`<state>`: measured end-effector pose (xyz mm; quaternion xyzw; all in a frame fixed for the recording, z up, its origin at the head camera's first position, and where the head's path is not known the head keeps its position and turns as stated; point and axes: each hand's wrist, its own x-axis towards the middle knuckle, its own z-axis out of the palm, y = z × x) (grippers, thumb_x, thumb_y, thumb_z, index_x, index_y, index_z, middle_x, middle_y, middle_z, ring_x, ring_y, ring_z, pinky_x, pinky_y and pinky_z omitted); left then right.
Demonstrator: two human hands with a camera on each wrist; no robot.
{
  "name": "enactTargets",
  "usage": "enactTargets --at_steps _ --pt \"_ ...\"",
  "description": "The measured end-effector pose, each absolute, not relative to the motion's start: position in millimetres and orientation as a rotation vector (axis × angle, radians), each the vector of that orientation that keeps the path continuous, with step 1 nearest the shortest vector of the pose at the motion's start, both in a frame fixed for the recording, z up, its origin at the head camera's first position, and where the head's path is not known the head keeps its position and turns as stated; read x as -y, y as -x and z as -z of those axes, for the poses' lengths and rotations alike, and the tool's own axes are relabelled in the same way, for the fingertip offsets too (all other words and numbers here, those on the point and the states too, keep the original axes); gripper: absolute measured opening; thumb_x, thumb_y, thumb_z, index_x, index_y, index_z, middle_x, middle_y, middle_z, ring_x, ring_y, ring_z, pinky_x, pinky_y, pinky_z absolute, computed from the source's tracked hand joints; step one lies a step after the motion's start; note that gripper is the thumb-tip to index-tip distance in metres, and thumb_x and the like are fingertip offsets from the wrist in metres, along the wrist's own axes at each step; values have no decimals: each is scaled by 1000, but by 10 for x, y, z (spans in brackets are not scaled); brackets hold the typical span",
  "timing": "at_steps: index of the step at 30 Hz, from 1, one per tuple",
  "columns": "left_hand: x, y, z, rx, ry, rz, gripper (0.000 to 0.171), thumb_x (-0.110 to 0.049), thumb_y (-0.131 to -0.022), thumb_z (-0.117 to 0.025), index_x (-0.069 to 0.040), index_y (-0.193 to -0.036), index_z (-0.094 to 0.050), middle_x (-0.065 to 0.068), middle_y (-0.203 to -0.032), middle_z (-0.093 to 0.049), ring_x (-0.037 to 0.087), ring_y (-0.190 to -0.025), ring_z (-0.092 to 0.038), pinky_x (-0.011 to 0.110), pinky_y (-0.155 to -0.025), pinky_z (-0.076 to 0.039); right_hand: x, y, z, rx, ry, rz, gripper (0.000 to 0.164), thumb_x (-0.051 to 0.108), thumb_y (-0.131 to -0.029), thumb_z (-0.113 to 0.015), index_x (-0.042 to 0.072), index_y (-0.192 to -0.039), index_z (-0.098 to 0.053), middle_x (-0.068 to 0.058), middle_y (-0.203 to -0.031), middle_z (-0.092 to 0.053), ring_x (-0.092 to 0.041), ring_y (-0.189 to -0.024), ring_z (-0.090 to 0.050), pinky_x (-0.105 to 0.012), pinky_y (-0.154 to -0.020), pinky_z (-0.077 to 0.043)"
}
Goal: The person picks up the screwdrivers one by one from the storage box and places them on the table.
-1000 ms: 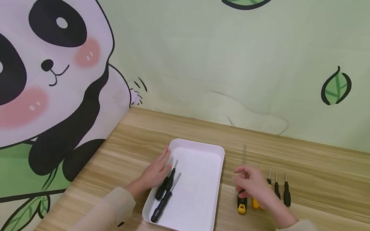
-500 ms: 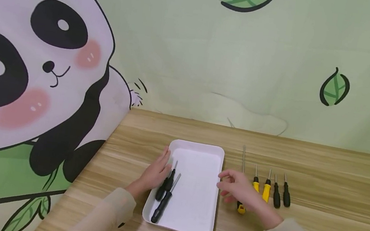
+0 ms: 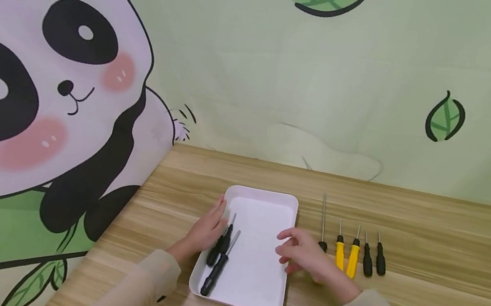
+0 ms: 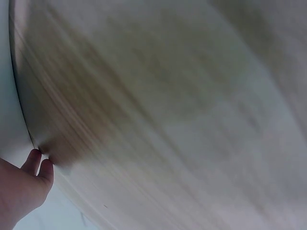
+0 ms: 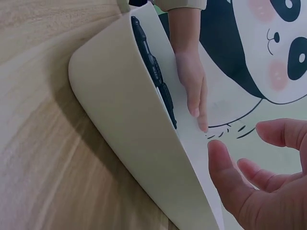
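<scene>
A white tray lies on the table, with a few black-handled screwdrivers along its left side. My left hand rests against the tray's left rim, fingers fairly straight; the left wrist view catches only part of that hand at its lower left. Over the right rim hovers my right hand, its fingers loosely bent. In the right wrist view, nothing shows between the thumb and fingers of this hand. Just beyond it lies a long screwdriver, its handle mostly hidden by the hand.
Right of the tray, two yellow-handled screwdrivers and two black-handled ones lie in a row on the wooden table. A panda-printed cloth hangs behind and to the left of the table.
My right hand has moved left from above the long screwdriver to the tray's right rim, uncovering the yellow-handled screwdrivers. My left hand stays at the left rim.
</scene>
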<state>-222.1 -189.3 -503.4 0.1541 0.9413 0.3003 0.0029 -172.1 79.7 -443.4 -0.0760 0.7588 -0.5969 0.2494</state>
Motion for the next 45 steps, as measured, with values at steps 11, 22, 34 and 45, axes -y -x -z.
enactTargets --at_steps 11,22,34,45 --pt "1902 2235 5064 -2956 -487 -935 53 -18 -95 -36 3 -140 -20 14 -150 -12 28 -136 -20 44 -108 -23 -586 1714 4500 -2029 199 1616 37 10 -85 -56 -6 -116 -45 -19 -85 -57 -20 -68 -60 -30 -56 -54" --pt "1898 2216 5048 -2956 -471 -922 52 -19 -95 -36 2 -140 -20 13 -150 -12 28 -135 -22 43 -108 -24 -330 1682 4602 -2096 126 1543 32 9 -81 -60 -4 -109 -50 -12 -79 -57 -17 -61 -57 -30 -49 -52" --pt "1886 2229 5040 -2959 -459 -916 53 -20 -95 -37 0 -141 -19 11 -151 -12 26 -136 -20 42 -108 -23 -120 1641 4637 -2079 163 1533 32 11 -80 -61 -3 -106 -51 -7 -74 -57 -14 -56 -55 -29 -46 -51" --pt "1888 2245 5065 -2960 -441 -911 53 -21 -95 -36 -2 -141 -19 10 -151 -12 25 -136 -20 43 -108 -23 -6 1598 4680 -2089 191 1527 29 11 -78 -62 -1 -103 -52 -7 -71 -57 -13 -52 -51 -26 -42 -48"
